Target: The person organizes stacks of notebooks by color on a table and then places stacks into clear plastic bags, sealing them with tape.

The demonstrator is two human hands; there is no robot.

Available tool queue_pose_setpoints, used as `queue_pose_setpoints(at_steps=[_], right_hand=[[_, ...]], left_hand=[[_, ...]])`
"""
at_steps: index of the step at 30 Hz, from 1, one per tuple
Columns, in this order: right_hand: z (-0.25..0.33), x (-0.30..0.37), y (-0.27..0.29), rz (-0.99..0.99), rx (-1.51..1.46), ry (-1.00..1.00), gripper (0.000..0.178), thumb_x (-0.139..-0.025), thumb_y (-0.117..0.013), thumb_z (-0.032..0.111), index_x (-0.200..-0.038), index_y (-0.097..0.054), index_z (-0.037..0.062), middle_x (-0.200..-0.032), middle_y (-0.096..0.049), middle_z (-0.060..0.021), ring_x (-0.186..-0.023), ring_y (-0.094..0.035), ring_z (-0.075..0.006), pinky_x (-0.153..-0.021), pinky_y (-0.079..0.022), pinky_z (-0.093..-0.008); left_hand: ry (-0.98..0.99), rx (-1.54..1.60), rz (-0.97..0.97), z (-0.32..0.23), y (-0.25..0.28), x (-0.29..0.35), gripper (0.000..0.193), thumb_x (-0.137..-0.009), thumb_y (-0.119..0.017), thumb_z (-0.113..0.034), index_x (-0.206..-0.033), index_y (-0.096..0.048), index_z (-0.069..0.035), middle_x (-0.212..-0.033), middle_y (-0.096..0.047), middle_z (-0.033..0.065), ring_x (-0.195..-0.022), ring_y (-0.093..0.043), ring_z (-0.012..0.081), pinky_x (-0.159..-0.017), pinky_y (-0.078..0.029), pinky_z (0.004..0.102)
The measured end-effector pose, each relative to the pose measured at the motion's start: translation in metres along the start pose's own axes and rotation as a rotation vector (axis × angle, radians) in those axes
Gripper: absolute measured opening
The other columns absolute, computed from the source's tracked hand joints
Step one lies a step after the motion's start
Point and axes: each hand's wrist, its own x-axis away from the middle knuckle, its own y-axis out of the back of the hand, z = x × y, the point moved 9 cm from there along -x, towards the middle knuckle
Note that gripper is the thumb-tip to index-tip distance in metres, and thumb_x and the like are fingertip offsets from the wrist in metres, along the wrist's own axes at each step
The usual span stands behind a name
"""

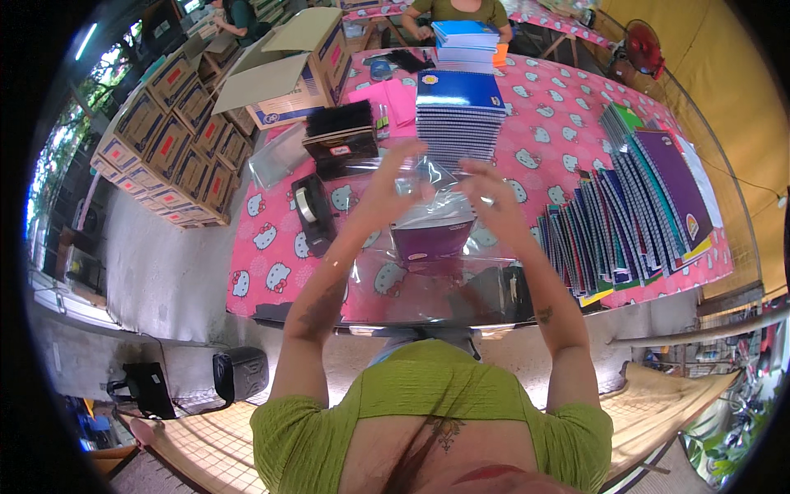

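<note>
A notebook with a purple cover (432, 241) stands in front of me, perhaps the top of a small stack, with a clear plastic bag (436, 175) about its far end. My left hand (393, 188) is at the left side of the plastic, fingers curved at its edge. On the opposite side my right hand (492, 196) has its bent fingers on the film. Glare hides the exact fingertip contact. Just beyond stands a tall pile of spiral notebooks (461, 90) with blue covers.
Left of my hands are a black tape dispenser (313, 210) and a black-bristled box (341, 140). Leaning spiral notebooks (617, 218) line the right. An open carton (288, 86) stands far left, near stacked cartons (173, 140). A person (469, 10) is across the patterned table (543, 107).
</note>
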Motion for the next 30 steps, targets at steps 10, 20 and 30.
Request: queue_pose_setpoints(at_steps=[10, 20, 30], right_hand=[[-0.070, -0.065, -0.057, 0.321, -0.334, -0.419, 0.048, -0.092, -0.067, 0.036, -0.125, -0.064, 0.0005, -0.096, -0.069, -0.0059, -0.091, -0.061, -0.0119, -0.077, -0.048, -0.0268], [-0.093, -0.036, -0.061, 0.445, -0.594, -0.524, 0.060, -0.094, -0.067, 0.036, -0.140, -0.051, 0.0012, -0.122, -0.064, -0.0058, -0.109, -0.057, -0.0138, -0.098, -0.042, -0.0288], [-0.073, -0.047, -0.053, 0.396, -0.480, -0.277, 0.044, -0.091, -0.071, 0.026, -0.126, -0.063, 0.0005, -0.117, -0.066, -0.0063, -0.104, -0.060, -0.0122, -0.092, -0.047, -0.0280]], left_hand=[[0.416, 0.230, -0.109, 0.046, 0.027, 0.013, 0.029, -0.089, -0.071, -0.026, -0.102, -0.071, 0.000, -0.097, -0.070, 0.0096, -0.090, -0.065, 0.0155, -0.080, -0.050, 0.0301], [0.449, -0.106, 0.062, 0.066, -0.022, -0.011, 0.039, -0.090, -0.067, -0.037, -0.090, -0.071, 0.002, -0.074, -0.068, 0.0154, -0.064, -0.064, 0.0186, -0.058, -0.048, 0.0367], [-0.009, -0.214, -0.335, -0.006, 0.017, -0.018, 0.025, -0.086, -0.066, -0.020, -0.104, -0.069, -0.002, -0.103, -0.066, 0.0137, -0.095, -0.065, 0.0290, -0.084, -0.051, 0.0364]])
